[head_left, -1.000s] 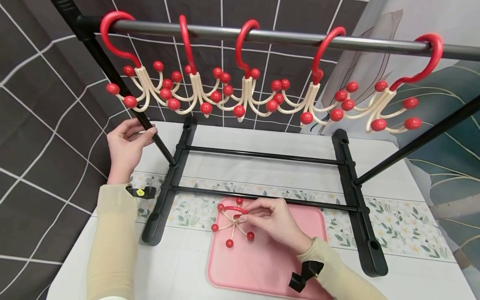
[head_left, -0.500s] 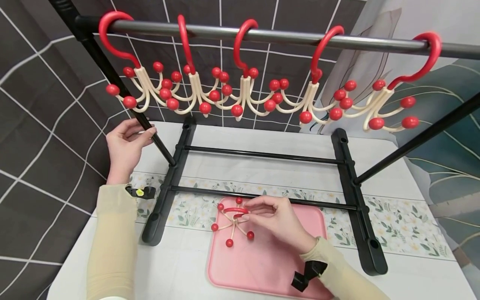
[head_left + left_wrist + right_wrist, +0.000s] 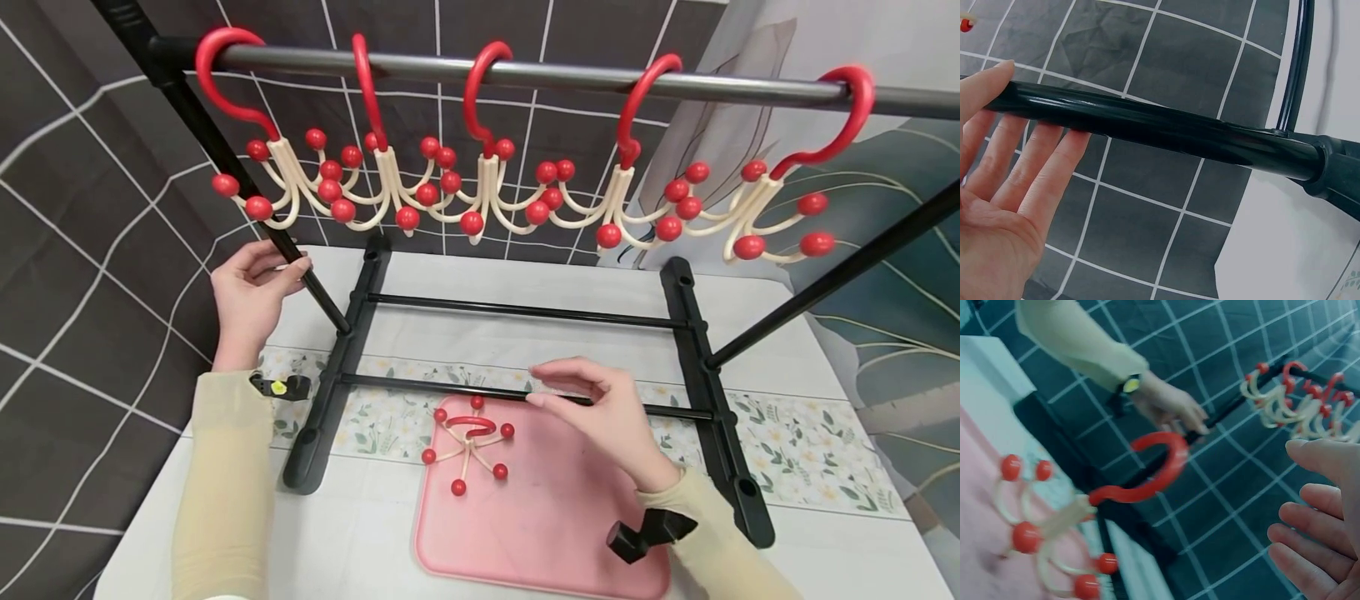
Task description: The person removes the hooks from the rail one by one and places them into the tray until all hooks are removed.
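Observation:
A hook hanger [image 3: 468,446], with a red hook and cream prongs tipped with red balls, stands on the pink tray [image 3: 480,542], its hook upward. To its right my right hand [image 3: 600,408] hovers over the tray's far edge, fingers loosely bent and holding nothing; a gap shows between hand and hook in the right wrist view. With thumb on one side and fingertips on the other, my left hand [image 3: 1016,181] holds the black rack's left upright post [image 3: 1147,122]. Several hangers of the same kind, such as the middle one [image 3: 489,179], hang along the rack's top bar [image 3: 570,77].
The rack's black feet [image 3: 720,433] and low crossbars [image 3: 517,310] stand on a white table [image 3: 352,533] with a floral strip. A dark wall covering with white grid lines [image 3: 90,275] rises behind and left. A pale curtain [image 3: 750,100] hangs at the back right.
My right hand has let go of the hanger's hook on the tray and moved right and slightly back. The left hand keeps its hold on the post.

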A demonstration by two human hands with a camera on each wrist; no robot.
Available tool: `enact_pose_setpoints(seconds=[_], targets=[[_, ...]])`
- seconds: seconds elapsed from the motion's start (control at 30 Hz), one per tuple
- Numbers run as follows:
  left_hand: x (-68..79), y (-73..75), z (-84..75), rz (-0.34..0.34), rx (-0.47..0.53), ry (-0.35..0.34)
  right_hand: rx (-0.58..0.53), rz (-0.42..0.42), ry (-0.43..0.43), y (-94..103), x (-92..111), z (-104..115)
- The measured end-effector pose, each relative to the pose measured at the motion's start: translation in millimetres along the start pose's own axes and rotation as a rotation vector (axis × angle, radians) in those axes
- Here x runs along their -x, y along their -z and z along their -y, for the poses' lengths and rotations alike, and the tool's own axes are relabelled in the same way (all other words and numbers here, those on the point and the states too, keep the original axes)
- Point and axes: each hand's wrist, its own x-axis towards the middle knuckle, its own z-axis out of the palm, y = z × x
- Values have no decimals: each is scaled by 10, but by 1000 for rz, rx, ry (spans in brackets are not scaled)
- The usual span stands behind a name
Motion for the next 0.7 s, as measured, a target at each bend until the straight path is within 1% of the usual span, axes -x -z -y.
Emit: enact_pose_setpoints(seconds=[0.13,0.33,0.43,0.53,0.7], targets=[[7,-4,-6,-5,2,12,60,-52,82,158,-35,149],[8,0,-8,-8,-1,5,104,-124,228,346,-80,353],[6,1,-1,-5,7,4,83,-154,307,429,-108,449],[7,1,5,-4,19,10,24,-177,373,508,-127,579],[6,-2,20,-2,40,6,-72,-222,446,632,-122,819]])
